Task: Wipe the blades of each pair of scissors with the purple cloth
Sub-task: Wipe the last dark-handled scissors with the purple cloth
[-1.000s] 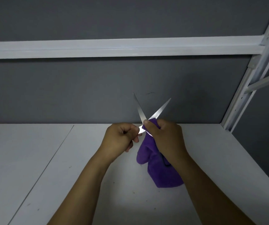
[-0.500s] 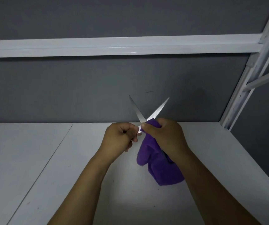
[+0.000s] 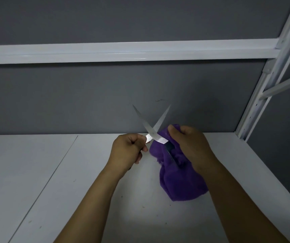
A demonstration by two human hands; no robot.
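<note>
- Head view: a person's left hand [image 3: 129, 151] holds a pair of scissors [image 3: 152, 135] up over a white desk [image 3: 27, 163], its fingers [image 3: 135, 138] curled tight round one handle, which is hidden inside the fist.
- The scissors stand open, the two bright blades crossing in an X at the pivot and pointing up and away toward the grey wall [image 3: 105, 95].
- The right hand [image 3: 191, 146] grips a bunched purple cloth [image 3: 181, 179], its fingers [image 3: 188, 132] closed over the top of the cloth with the thumb pressed into the fabric.
- The cloth sits just to the right of the pivot; the lower end of one blade and its dark handle arm lie across the front of the cloth, while both upper blades stand clear of it.
- The cloth's loose end hangs down toward the desk; whether it touches the surface cannot be told.
- A white rail [image 3: 123, 51] runs across the wall above, meeting a white upright post [image 3: 263, 95] at the right.
</note>
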